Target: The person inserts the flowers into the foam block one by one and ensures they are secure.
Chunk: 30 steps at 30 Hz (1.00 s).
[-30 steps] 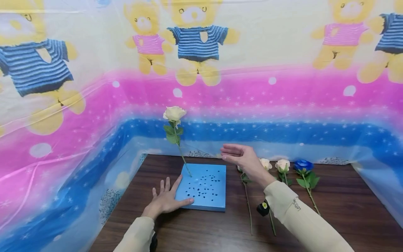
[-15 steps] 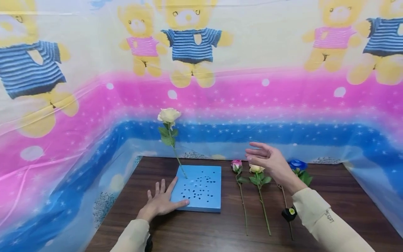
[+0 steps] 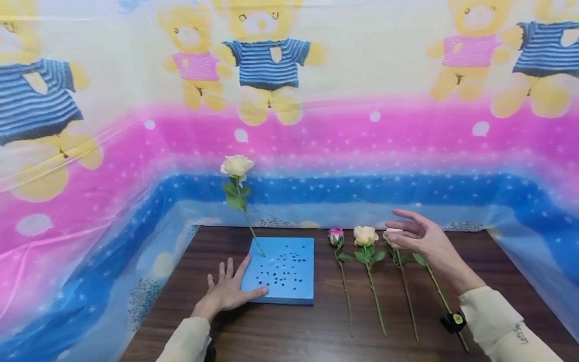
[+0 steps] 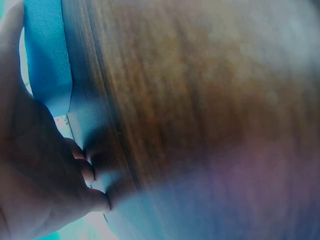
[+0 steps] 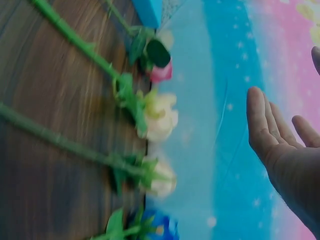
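Seen from the head, the square sky-blue foam block (image 3: 276, 246) lies on a dark brown wood-grain table (image 3: 321, 322), its far side just short of the back edge, where a shiny curtain printed with teddy bears (image 3: 339, 151) hangs; wood shows between the block's right side and the nearest stem, and more runs from its near side toward the person. I count five roses: one standing, four lying. The upright one, a creamy white rose (image 3: 237, 165) with green leaves and wide-open petals, is stuck in the block's far left part and leans left. Right of the block the others lie in a row: a small pink rose (image 3: 336, 236), a full peach-cream rose (image 3: 365, 235), a pale rose (image 3: 405, 281) partly covered, and a fourth green stem (image 3: 441, 291), bloom hidden. Many small dark holes dot the block's top. At its left side rests the left hand (image 3: 228, 291), fingers spread, thumb over the near left corner. Well right of the block, the right hand (image 3: 427, 241) hovers over the pale rose, fingers apart and slightly bent, clasping nothing. From the left wrist, the block's side shows beside the left hand, everything blurred. From the right wrist, the fourth bloom is a blue rose (image 5: 162, 225), farthest of the row from the block; the right hand's fingers stand apart from all four blooms.
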Tool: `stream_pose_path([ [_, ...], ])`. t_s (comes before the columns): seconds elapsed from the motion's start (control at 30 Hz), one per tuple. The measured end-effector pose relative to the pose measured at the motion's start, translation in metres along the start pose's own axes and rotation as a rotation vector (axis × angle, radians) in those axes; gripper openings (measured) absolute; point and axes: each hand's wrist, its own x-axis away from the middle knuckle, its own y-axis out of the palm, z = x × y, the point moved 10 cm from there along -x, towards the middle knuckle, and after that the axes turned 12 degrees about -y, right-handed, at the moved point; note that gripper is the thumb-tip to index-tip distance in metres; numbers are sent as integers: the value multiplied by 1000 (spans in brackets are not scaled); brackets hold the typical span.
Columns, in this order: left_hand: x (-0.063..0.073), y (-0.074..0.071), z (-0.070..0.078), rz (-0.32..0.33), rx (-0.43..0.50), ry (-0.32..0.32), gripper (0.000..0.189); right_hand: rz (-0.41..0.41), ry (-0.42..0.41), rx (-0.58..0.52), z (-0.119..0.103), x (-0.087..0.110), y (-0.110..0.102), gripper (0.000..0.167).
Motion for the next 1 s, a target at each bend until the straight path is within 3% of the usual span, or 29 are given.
stream_pose_path([
  [0.2,0,-1,-1,2,9,7,119,-11,45,-32,15,22,-28,74],
  [0.37,-1,1,0,-8,8,9,120,-56,131,-175,33,42,-41,80],
  [0.5,-2,2,1,-7,4,11,120,-60,199,-222,50,58,-53,80],
  [0.77,0,2,1,-15,1,6,120,40,342,-74,92,89,-88,84],
  [1.0,-1,2,3,-10,-12,11,120,24,406,-11,118,105,-97,79],
])
